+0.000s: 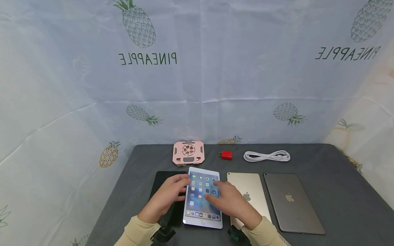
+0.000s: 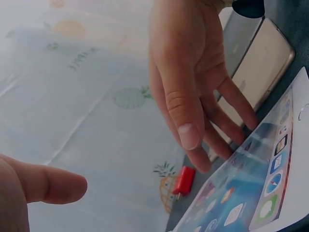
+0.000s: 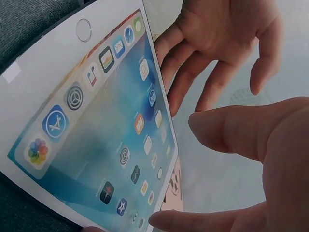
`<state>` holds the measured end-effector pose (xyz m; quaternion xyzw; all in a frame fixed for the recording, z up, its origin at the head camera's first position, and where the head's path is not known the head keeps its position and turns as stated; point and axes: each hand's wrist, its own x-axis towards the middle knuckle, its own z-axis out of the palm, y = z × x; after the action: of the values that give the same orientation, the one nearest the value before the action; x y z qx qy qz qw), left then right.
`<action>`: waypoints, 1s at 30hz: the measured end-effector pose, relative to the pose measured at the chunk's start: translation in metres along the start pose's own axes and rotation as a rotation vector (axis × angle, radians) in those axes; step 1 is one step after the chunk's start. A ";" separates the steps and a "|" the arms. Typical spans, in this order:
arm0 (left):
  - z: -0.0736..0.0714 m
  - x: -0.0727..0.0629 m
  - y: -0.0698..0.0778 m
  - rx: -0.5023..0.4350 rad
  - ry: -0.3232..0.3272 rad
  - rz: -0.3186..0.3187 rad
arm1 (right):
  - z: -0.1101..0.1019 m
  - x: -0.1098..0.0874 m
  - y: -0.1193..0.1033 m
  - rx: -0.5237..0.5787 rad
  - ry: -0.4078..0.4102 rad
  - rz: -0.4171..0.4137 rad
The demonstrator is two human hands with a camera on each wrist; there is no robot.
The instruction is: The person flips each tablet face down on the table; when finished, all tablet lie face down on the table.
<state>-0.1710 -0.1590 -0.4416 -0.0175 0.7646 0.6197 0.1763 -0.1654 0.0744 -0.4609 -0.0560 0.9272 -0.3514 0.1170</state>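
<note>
A white tablet (image 1: 203, 218) lies face up between the two hands, with colourful app icons on its screen. My left hand (image 1: 166, 198) is at its left edge, fingers loosely bent and fingertips near the rim; it overlaps a black tablet (image 1: 176, 213) lying partly beneath the white one in view. My right hand (image 1: 232, 201) hovers over the screen's right side with fingers extended, and in the right wrist view the index finger (image 3: 193, 220) reaches the far edge. Its thumb (image 3: 222, 128) stands apart from the screen there. Neither hand grips anything.
To the right lie a gold tablet (image 1: 246, 181) and a dark grey tablet (image 1: 289, 212), backs up. Along the table's back are a pink case-like piece (image 1: 188, 153), a red charger plug (image 1: 226, 155) and a coiled white cable (image 1: 267, 156). A pineapple-print curtain (image 1: 215, 78) hangs behind.
</note>
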 end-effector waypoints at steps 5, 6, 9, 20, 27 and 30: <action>0.001 -0.003 0.003 -0.004 0.009 0.008 | -0.001 -0.001 -0.001 0.009 -0.006 -0.003; 0.001 -0.003 0.004 -0.007 0.012 0.011 | -0.001 -0.001 -0.001 0.012 -0.006 -0.005; 0.002 -0.005 0.006 -0.025 0.026 0.015 | -0.001 -0.001 -0.001 0.026 -0.004 -0.009; 0.003 -0.011 0.010 -0.069 0.042 0.080 | 0.004 0.000 -0.001 0.118 -0.027 -0.026; 0.006 -0.016 0.013 -0.101 0.037 0.139 | 0.009 0.001 -0.003 0.204 -0.036 -0.005; 0.007 -0.017 0.014 -0.108 0.036 0.147 | 0.010 0.000 -0.005 0.228 -0.038 0.014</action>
<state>-0.1564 -0.1523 -0.4244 0.0180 0.7323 0.6709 0.1157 -0.1630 0.0646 -0.4649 -0.0424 0.8791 -0.4528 0.1428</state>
